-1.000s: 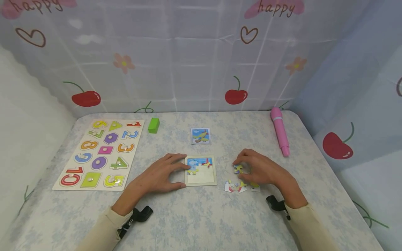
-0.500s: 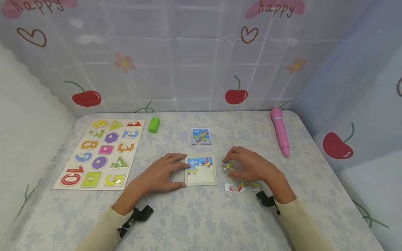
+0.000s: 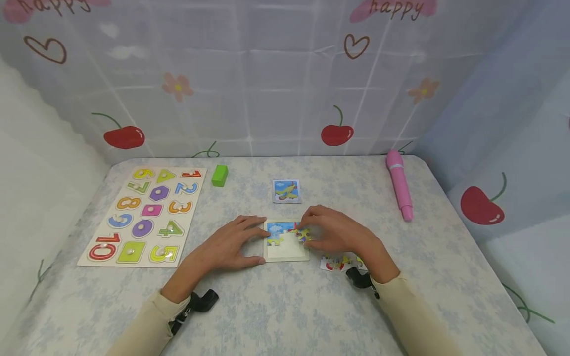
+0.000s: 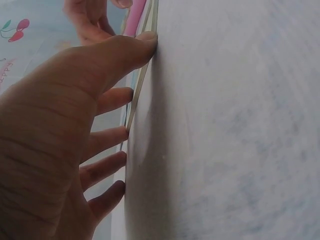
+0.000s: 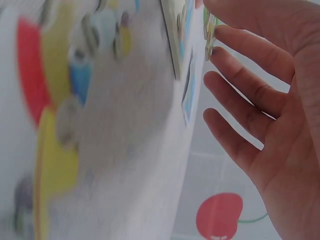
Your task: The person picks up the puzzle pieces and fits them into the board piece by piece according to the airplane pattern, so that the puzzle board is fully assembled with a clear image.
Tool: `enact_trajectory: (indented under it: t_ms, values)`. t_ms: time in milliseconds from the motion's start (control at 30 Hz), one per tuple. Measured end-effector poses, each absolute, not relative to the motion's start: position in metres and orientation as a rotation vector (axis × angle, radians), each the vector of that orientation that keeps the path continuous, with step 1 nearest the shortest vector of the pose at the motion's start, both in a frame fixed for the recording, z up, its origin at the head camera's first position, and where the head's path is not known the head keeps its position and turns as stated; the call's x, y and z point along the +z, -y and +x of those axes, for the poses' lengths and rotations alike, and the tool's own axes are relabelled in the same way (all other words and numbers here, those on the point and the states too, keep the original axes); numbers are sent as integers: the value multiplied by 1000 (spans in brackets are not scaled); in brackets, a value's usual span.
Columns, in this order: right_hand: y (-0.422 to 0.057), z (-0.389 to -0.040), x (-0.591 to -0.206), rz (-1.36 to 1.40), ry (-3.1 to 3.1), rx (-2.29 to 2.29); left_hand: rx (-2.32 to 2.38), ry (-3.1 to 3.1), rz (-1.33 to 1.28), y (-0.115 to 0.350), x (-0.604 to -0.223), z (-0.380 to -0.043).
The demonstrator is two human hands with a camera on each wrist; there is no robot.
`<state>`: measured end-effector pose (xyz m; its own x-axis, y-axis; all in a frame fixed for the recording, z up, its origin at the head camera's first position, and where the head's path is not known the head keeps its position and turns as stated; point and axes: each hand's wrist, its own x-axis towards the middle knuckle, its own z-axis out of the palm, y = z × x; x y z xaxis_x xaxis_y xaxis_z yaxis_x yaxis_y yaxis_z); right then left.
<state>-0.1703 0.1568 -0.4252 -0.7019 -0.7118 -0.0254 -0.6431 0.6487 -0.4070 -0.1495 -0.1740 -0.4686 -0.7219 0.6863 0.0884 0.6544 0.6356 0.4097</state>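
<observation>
A small square puzzle tray [image 3: 287, 251] lies in front of me, with joined jigsaw pieces [image 3: 278, 228] along its top and left, showing sky and part of a plane. My left hand [image 3: 224, 247] rests at its left side, fingers spread, with the index fingertip over the tray and the thumb at the lower left corner. In the left wrist view the thumb touches the tray's edge [image 4: 141, 82]. Over the tray's right side, my right hand [image 3: 338, 230] pinches a yellow and blue jigsaw piece [image 3: 304, 235] between thumb and fingers. The right wrist view shows this piece [image 5: 210, 37] edge-on.
Several loose jigsaw pieces [image 3: 331, 263] lie below the right hand, partly hidden by its wrist. A plane picture card [image 3: 287, 191] sits behind the tray. A number-and-shape board [image 3: 166, 216] and a green block [image 3: 219, 175] are at left. A pink microphone-shaped stick [image 3: 400, 185] lies far right.
My right hand has carried the jigsaw piece leftward from above the loose pieces to over the tray's right side. The left hand has stayed in place; the head view has shifted slightly.
</observation>
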Motion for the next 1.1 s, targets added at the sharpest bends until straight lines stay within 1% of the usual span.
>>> enact_trajectory:
  t_ms: [467, 1100]
  values:
    - [-127, -173, -433, -1174, -2627, -538, 656, -2766, 1115, 174, -467, -148]
    - [-112, -173, -443, -1191, -2651, -485, 657, -2774, 1128, 175, -468, -149]
